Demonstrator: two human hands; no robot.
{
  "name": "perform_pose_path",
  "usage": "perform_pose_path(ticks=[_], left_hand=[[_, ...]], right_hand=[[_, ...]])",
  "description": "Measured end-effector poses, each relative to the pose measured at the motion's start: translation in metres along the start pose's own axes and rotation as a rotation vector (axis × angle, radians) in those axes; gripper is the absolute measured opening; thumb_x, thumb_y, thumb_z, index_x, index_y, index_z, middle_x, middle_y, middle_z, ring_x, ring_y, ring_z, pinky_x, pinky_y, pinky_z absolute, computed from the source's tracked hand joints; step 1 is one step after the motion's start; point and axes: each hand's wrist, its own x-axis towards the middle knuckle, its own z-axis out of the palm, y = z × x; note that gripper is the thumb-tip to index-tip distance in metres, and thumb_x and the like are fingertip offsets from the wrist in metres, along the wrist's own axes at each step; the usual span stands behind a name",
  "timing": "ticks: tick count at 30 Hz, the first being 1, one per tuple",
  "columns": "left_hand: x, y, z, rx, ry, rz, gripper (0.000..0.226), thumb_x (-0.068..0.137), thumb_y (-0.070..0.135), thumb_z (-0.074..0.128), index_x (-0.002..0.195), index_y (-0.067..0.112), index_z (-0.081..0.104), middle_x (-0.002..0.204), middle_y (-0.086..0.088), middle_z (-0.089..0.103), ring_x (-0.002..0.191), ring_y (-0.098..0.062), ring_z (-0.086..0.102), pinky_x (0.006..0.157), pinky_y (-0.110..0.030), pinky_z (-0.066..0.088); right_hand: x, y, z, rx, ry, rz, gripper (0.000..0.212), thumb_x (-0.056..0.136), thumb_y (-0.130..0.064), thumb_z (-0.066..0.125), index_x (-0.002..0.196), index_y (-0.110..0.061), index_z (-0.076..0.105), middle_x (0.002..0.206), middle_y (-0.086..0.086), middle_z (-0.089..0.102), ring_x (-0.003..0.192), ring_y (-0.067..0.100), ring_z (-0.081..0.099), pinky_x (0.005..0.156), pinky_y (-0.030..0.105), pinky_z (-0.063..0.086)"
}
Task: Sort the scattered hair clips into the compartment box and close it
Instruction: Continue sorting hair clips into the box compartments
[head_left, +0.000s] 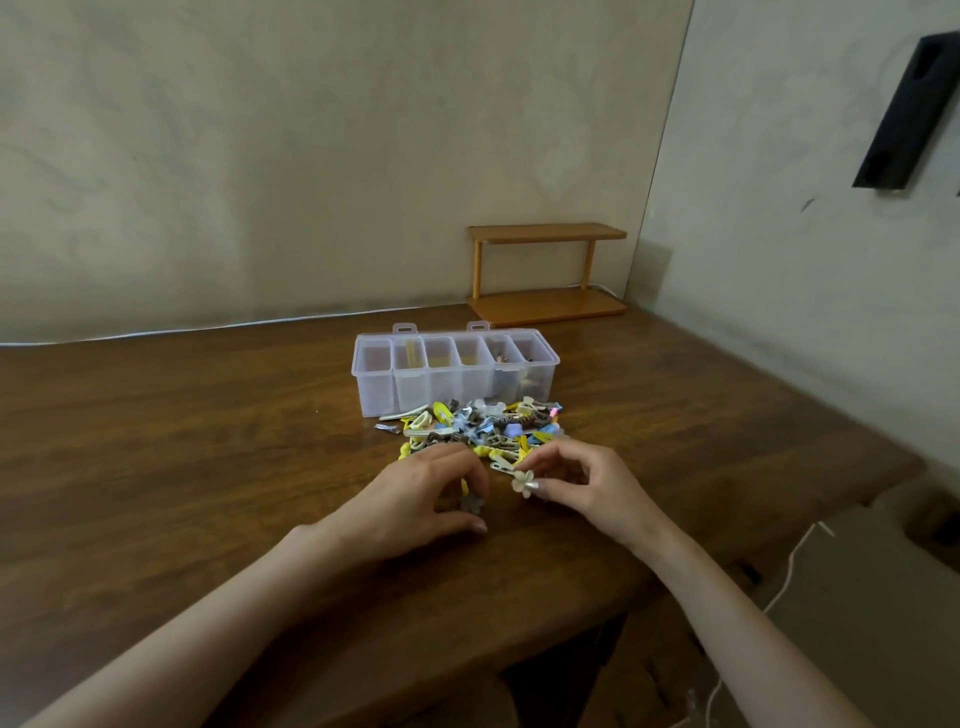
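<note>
Jumbled hair clips (483, 431) (yellow, blue, cream)

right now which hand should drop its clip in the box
Probably right: the right hand pinches a cream flower clip, ready to carry; the left hand curls fingers over a grey flower clip.

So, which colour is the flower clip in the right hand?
The flower clip is cream, head view.

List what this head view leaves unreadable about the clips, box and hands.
Head view: lid, hidden behind the compartment box; only two tabs show.
Head view: clip pile, overlapping and small; no count possible.
Head view: grey flower clip, mostly covered by fingers of the left hand.
</note>
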Motion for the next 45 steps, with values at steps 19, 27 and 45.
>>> perform_pose_path(ticks=[19, 27, 45], left_hand=[[-0.004, 0.0, 0.011, -0.05, 0.054, 0.046, 0.017, 0.084, 0.026, 0.063, 0.101, 0.025, 0.061, 0.104, 0.019, 0.046, 0.097, 0.004, 0.051, 0.084, -0.011, 0.045], [-0.005, -0.002, 0.012, -0.061, 0.094, 0.018, 0.03, 0.085, 0.024, 0.063, 0.113, 0.024, 0.054, 0.11, 0.014, 0.05, 0.101, 0.001, 0.05, 0.086, -0.016, 0.045], [-0.005, -0.001, 0.01, -0.015, 0.421, -0.012, 0.046, 0.075, 0.016, 0.073, 0.116, 0.02, 0.051, 0.107, 0.008, 0.055, 0.1, -0.002, 0.048, 0.084, -0.016, 0.043]], right_hand=[[0.123, -0.023, -0.022, -0.404, 0.511, -0.217, 0.01, 0.086, -0.017, 0.063, 0.095, -0.02, 0.067, 0.091, -0.01, 0.065, 0.074, 0.001, 0.054, 0.06, 0.017, 0.038], [0.133, -0.021, -0.028, -0.557, 0.347, -0.16, 0.019, 0.09, -0.018, 0.054, 0.086, -0.026, 0.071, 0.093, -0.008, 0.07, 0.09, 0.011, 0.054, 0.094, 0.041, 0.043], [0.037, -0.034, 0.018, 0.136, -0.21, 0.042, 0.034, 0.08, -0.009, 0.07, 0.109, -0.02, 0.054, 0.093, 0.006, 0.07, 0.068, 0.018, 0.067, 0.051, 0.023, 0.047]])
